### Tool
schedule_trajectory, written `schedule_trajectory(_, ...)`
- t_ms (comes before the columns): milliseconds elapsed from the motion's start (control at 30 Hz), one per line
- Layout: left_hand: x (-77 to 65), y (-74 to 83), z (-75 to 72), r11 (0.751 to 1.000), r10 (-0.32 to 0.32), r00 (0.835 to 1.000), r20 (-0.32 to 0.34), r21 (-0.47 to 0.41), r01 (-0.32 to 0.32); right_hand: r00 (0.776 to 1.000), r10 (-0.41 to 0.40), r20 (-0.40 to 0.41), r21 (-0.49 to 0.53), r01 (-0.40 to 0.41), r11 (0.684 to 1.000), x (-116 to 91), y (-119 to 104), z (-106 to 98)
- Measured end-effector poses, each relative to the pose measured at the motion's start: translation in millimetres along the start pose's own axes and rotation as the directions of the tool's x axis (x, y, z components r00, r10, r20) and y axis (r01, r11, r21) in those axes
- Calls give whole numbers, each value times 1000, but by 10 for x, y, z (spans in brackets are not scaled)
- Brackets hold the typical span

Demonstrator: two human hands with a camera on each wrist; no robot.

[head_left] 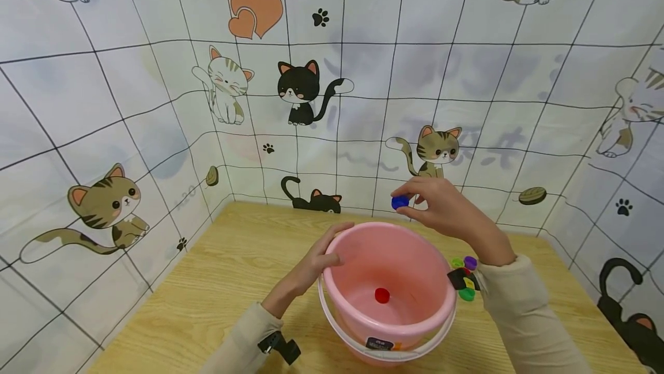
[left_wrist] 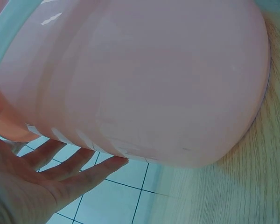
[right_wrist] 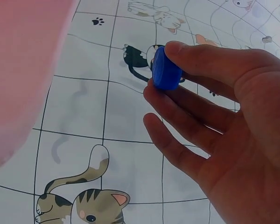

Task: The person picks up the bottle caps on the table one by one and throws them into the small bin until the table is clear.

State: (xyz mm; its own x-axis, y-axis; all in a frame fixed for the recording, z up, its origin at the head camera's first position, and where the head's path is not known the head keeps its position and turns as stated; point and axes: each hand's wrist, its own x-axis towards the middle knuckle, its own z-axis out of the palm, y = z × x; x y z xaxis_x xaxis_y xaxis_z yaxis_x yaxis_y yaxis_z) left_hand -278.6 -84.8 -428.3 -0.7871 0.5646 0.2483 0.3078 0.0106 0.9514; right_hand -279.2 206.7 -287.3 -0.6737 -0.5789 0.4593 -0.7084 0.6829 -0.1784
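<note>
A pink bucket (head_left: pixel 389 247) stands on the table with its white handle (head_left: pixel 384 354) hanging down in front. My left hand (head_left: pixel 311 264) grips its left rim, thumb over the inside and fingers along the outer wall. In the left wrist view those fingers (left_wrist: pixel 84 168) lie against the bucket's side (left_wrist: pixel 154 84). Above the far rim, my right hand (head_left: pixel 441 207) pinches a blue bottle cap (head_left: pixel 400 201) between thumb and fingertips. The right wrist view shows the blue cap (right_wrist: pixel 167 70) up close. On the bucket's floor lies a red cap (head_left: pixel 382 295).
Right of the bucket, a small group of caps lies on the wooden table (head_left: pixel 249 247), including a purple cap (head_left: pixel 470 263) and a green cap (head_left: pixel 467 294); the right wrist strap partly hides them. A cat-patterned sheet (head_left: pixel 363 86) rises behind and at both sides.
</note>
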Motion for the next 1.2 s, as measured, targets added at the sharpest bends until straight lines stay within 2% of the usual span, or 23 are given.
schedule_trajectory(233, 5, -6, -5, 1000, -1, 1000, 3, -1, 1, 1000, -3, -1, -7, 3, 1000, 13, -3, 8)
schedule_trajectory(733, 10, -9, -3, 1000, -10, 1000, 1, 0, 10, 1000, -12, 21, 49, 11, 999, 68, -29, 34)
schedule_trajectory(1200, -5, -3, -1, 1000, -6, 1000, -8, 8, 6, 1000, -1, 25, 2, 1, 1000, 24, -24, -6)
